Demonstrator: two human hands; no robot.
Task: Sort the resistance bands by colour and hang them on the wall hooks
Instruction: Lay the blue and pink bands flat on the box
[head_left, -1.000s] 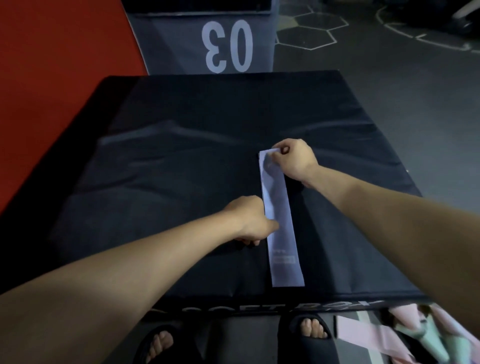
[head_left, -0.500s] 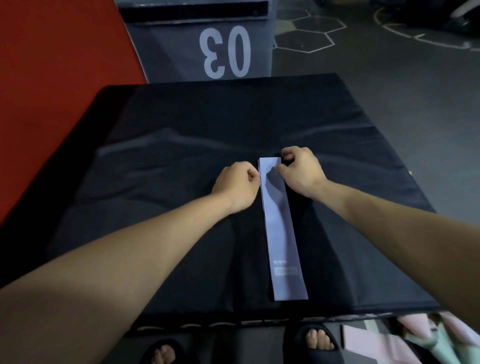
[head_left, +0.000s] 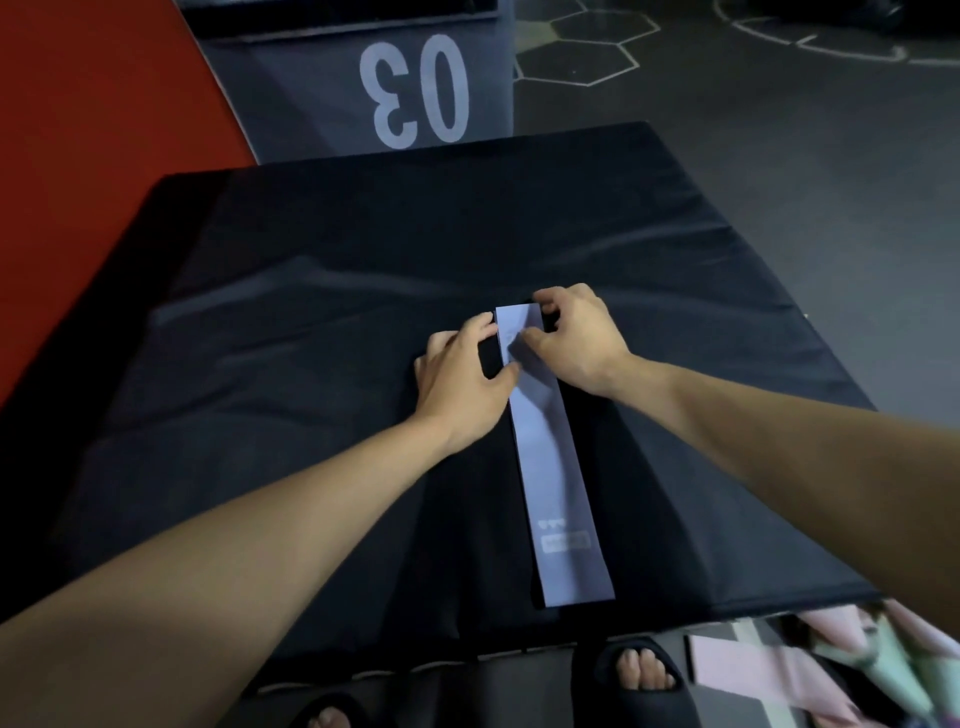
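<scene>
**Head cam: both hands on the far end of the lavender band**

Head view looks down on a flat lavender resistance band (head_left: 553, 467), a long thin strip, smooth and matte, with a small pale printed logo near the end closest to me. It lies straight along a black padded plyo box (head_left: 311, 322) whose top is slick vinyl-like fabric with soft wrinkles and a faint sheen. Its near end sits just short of the box's front edge.

Room-wise: dark rubbery gym floor (head_left: 779, 156) with white hexagon outlines, a red floor area (head_left: 78, 130) off to the left, and a grey panel with a big "03" (head_left: 415, 88) printed upside down from where I'm looking, just past the box. My toes in black slides (head_left: 641, 670) poke out below the box edge. At bottom right there's a blurry heap of pink and mint green bands (head_left: 831, 670) on the floor.

Hands: my left hand (head_left: 462, 374) rests beside the band's far end, fingers curled, thumb and fingertips touching its left edge. My right hand (head_left: 576, 332) is at the same end from the other side, thumb pressing on the strip, fingers hooked over its top right corner. Both are pinching the band lightly, with the band flat on the box.
</scene>
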